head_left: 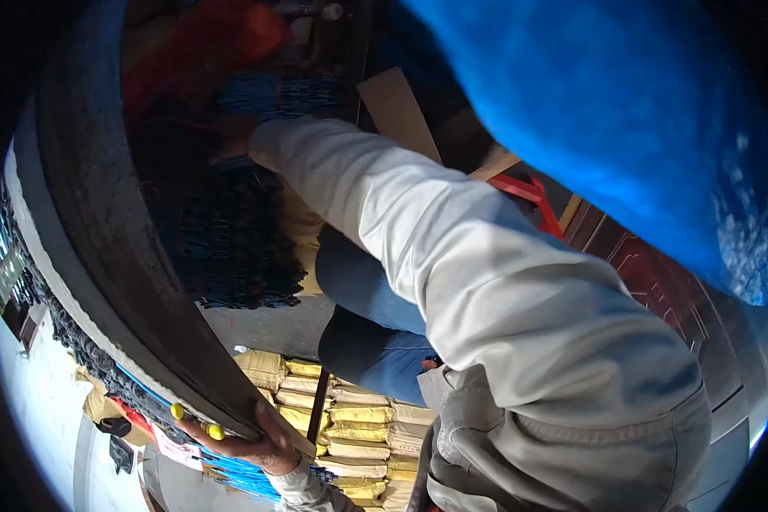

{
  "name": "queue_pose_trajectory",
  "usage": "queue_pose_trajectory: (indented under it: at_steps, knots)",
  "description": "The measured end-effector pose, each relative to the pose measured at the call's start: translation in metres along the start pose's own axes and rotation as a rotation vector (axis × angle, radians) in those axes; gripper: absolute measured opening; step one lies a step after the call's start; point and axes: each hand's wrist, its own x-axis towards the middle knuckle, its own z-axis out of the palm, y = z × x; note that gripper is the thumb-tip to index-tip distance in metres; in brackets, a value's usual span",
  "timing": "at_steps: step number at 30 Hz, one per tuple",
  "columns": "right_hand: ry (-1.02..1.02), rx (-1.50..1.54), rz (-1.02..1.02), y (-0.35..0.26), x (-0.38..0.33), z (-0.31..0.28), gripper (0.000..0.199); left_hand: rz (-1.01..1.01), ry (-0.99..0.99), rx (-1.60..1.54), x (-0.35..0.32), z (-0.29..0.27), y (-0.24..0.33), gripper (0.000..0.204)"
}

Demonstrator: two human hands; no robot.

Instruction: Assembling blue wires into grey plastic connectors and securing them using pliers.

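Note:
My left hand point(269, 444) is wrapped round the edge of a worktable point(175, 341), its thumb on the dark side and its fingers over the pale top. Small yellow caps point(215, 432) show at its fingertips. My right arm, in a pale sleeve point(452, 230), stretches into the shadow under the table. At its end, my right hand point(230, 141) is at a stack of bundled black and blue cable-like pieces point(230, 230). Darkness hides most of its fingers, so whether it holds any piece cannot be made out.
Yellow and tan packages point(358, 427) are stacked beyond my left hand. Bright blue strands point(239, 474) lie beside the table edge. A cardboard flap point(401, 111) and a red frame point(533, 200) stand past my right arm. Blue sheet-like material point(623, 111) fills the upper right.

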Motion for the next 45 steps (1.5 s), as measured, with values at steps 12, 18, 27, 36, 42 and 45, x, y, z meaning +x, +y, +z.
queue_pose_trajectory:
  at_steps: [12, 18, 27, 36, 42, 45]
  knots:
    - [-0.173, 1.500, 0.188, -0.113, -0.181, -0.143, 0.026, 0.058, 0.038, 0.018, -0.005, -0.005, -0.009, 0.076]
    - [0.535, 0.495, -0.430, -0.137, -0.171, -0.157, 0.030, 0.072, 0.122, -0.093, -0.003, 0.001, 0.002, 0.075]
    - [0.542, 1.870, -0.155, -0.174, -0.135, -0.164, 0.032, 0.144, 0.143, -0.035, -0.009, 0.000, -0.004, 0.078]
    - [0.503, 0.961, -0.104, -0.151, -0.170, -0.124, 0.030, 0.184, 0.167, 0.021, -0.011, -0.003, -0.012, 0.079]
    - [0.131, 0.229, -0.620, -0.125, -0.204, -0.045, 0.026, 0.213, 0.117, -0.050, -0.003, 0.007, -0.004, 0.080]
    - [-0.214, 0.090, -0.384, -0.128, -0.209, -0.039, 0.038, 0.176, 0.106, -0.048, -0.007, 0.003, -0.006, 0.079]
